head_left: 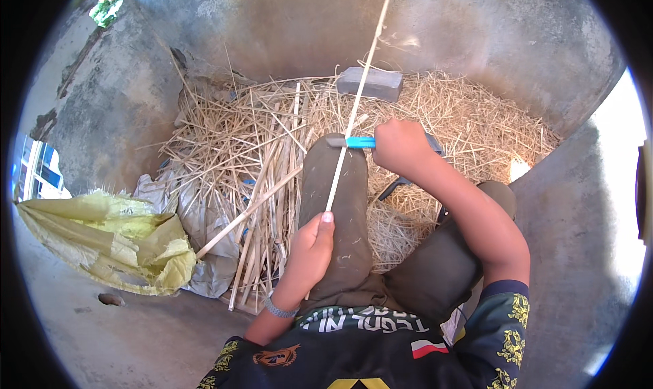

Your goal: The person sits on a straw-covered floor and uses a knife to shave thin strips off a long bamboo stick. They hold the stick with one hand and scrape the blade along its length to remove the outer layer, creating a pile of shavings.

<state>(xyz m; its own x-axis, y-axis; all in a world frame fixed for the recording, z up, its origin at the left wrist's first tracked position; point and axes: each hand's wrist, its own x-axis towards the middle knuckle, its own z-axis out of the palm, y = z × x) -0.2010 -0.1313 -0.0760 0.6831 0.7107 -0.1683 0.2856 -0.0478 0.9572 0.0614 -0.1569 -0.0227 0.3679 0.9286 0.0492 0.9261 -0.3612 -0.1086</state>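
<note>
the pale stick (338,176) runs forward from the left hand (313,249), long axis leaning slightly right, its lower part clamped under that thumb. farther up, the right hand (403,146), clenched on a blue-handled knife (359,143), sits just right of it, blade across it. straw (469,110) lies beyond both hands.

Left hand (309,251) just below centre, curled closed, thumb (326,227) pointing up-frame, left wrist (287,295) lower centre-left, right hand (403,146) above right of centre, clenched, right forearm (473,204) slanting lower right, elbow (511,254) bent
</note>
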